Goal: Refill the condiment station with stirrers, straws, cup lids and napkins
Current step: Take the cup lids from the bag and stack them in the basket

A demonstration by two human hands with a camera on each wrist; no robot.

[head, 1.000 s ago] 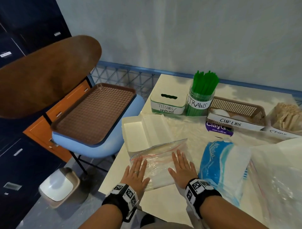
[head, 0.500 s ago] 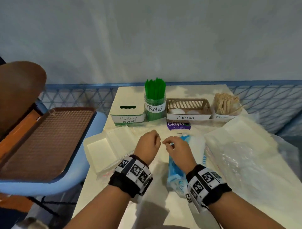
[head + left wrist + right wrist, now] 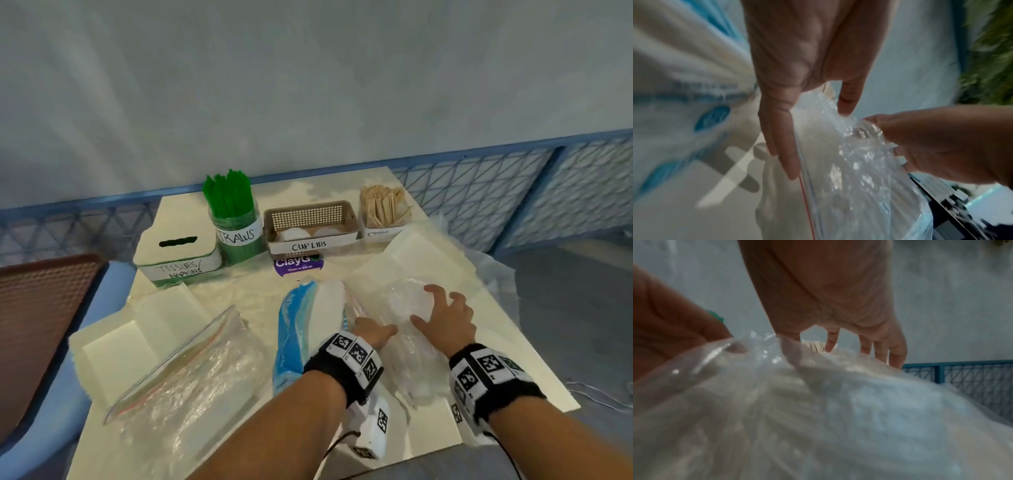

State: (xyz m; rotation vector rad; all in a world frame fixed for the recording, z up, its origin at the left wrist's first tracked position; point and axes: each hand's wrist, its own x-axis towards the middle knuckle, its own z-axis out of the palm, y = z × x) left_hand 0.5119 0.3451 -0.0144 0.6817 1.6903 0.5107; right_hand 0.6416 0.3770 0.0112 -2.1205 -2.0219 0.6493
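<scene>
1. Head view: both hands are working on the clear plastic bag of white cup lids (image 3: 409,318), which is lying on the cream worktop (image 3: 486,373) at the near right. The right hand (image 3: 442,318) is spreading curled fingers over the bag's bulge, and the left hand (image 3: 371,334) is reaching in at its near-left side. At the back, the tall jar of green straws labelled STRAWS (image 3: 236,222) is looking packed, and the white tub of wooden stirrers (image 3: 382,214) is looking full. The brown mesh basket labelled CUP LIDS (image 3: 310,226) is showing only a couple of white lids low inside, so it is looking short. The white box labelled TISSUES/NAPKINS (image 3: 178,253) is sitting closed, its fill hidden. The blue-and-white napkin pack (image 3: 308,322) is lying just beside the left hand, seemingly unused, and an empty-looking clear zip bag (image 3: 185,370) is lying at the near left.

2. Left wrist view: the left fingers (image 3: 785,142) are hanging straight down along the bag's red-and-blue zip edge, apart and not clamped. The right hand's grip is pinching a bunch of crinkled film.

3. Right wrist view: the right thumb (image 3: 674,331) is pressing film, with the fingertips (image 3: 897,358) curling over the far side. I judge lids and napkins are remaining.
</scene>
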